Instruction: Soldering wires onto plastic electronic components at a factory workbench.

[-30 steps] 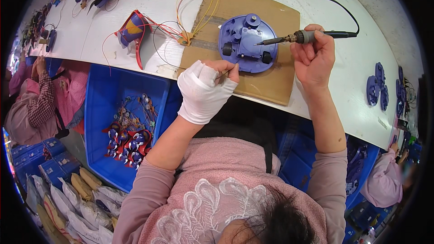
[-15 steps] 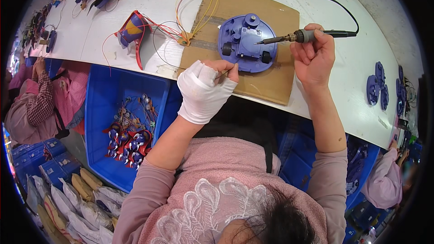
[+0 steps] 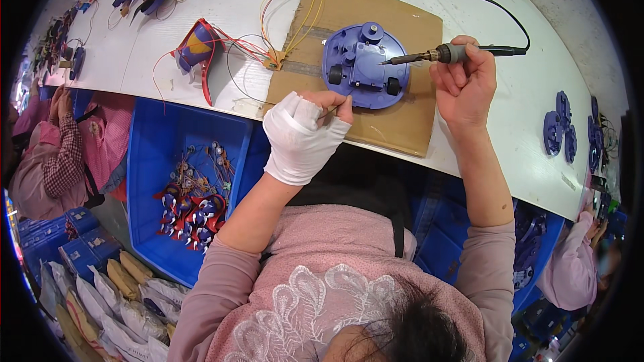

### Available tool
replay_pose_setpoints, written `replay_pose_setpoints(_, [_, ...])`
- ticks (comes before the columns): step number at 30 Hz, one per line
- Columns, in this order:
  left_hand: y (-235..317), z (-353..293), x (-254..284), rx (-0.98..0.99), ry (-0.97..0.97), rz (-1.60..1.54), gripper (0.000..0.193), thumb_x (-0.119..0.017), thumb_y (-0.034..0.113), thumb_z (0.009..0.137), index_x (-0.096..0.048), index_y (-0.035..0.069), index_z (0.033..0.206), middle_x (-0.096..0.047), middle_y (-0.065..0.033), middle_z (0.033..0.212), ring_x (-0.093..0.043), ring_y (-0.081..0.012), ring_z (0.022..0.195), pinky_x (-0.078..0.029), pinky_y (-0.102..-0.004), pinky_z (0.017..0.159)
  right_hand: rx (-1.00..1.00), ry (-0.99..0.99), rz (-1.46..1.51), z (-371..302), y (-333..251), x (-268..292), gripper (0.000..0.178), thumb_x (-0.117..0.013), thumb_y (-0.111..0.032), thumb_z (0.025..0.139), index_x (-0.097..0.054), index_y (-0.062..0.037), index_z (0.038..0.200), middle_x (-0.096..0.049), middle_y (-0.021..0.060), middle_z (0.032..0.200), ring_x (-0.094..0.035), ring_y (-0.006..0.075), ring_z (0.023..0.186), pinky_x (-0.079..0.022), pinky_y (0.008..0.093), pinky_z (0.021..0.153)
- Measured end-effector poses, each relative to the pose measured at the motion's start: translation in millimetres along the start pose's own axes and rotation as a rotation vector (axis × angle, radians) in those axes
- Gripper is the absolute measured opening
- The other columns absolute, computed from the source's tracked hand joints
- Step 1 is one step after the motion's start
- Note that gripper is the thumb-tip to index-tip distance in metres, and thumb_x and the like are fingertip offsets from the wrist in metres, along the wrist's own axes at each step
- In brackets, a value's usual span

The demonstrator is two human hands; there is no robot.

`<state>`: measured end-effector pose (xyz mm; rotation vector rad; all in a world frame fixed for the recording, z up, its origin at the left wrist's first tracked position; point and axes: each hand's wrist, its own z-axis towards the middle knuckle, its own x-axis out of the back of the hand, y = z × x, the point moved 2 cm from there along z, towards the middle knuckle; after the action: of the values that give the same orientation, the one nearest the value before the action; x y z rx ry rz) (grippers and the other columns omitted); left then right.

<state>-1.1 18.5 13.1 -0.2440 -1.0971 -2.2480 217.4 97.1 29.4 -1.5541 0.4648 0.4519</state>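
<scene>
A soldering iron [image 3: 439, 53] is gripped in my right hand [image 3: 465, 87], its tip pointing left over the blue-purple plastic base [image 3: 364, 97]. The base carries small black wheels and a raised round housing, and it lies on a flat piece of cardboard [image 3: 416, 107]. My left hand [image 3: 302, 131], in a white glove with bare fingertips, is closed in a pinch by the base's near left edge. Something thin and dark shows at its fingers, too small to name. Whether the iron's tip touches the housing, I cannot tell.
Left of the cardboard lies a red and purple shell part [image 3: 199, 47], wired to a small tan circuit board [image 3: 274, 60]. A blue bin [image 3: 151, 214] below holds similar parts. More blue pieces [image 3: 562, 127] lie at right. The iron's cord [image 3: 513, 13] runs behind. Other people sit at both sides.
The blue base has shifted very slightly to the left. Both my hands and the soldering iron stay almost where they were.
</scene>
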Motion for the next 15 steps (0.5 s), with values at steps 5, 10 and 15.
replay_pose_setpoints(5, [-0.1,1.3,0.0,0.007,0.001,-0.005,0.019,-0.076,0.002,0.066,-0.061,0.011,0.073,-0.051,-0.0004,0.056,-0.047,-0.0158,0.047,-0.037,-0.0277,0.043,-0.003,0.013,0.007,0.9,-0.9,-1.0,0.02,-0.045,-0.023,0.087,-0.055,-0.0056,0.089,-0.029,-0.0047,0.049,-0.022,0.0069,0.041,-0.025,0.0236,0.047])
replay_pose_setpoints(10, [-0.9,0.5,0.4,0.009,-0.011,0.007,0.019,-0.077,0.003,0.066,-0.061,0.011,0.073,-0.051,-0.0001,0.057,-0.047,-0.0151,0.047,-0.037,-0.0273,0.043,-0.003,0.035,0.022,2.5,-1.7,0.0,0.02,-0.045,-0.023,0.087,-0.055,-0.0054,0.088,-0.029,-0.0048,0.048,-0.022,0.0071,0.041,-0.025,0.0235,0.046])
replay_pose_setpoints(15, [1.9,0.8,-0.1,-0.002,0.001,-0.002,0.019,-0.077,0.003,0.066,-0.061,0.011,0.073,-0.05,0.0002,0.056,-0.046,-0.0146,0.047,-0.036,-0.027,0.043,-0.006,0.054,0.036,1.6,-3.3,1.1,0.021,-0.046,-0.023,0.087,-0.056,-0.0052,0.087,-0.029,-0.0048,0.048,-0.022,0.0071,0.04,-0.024,0.0234,0.045])
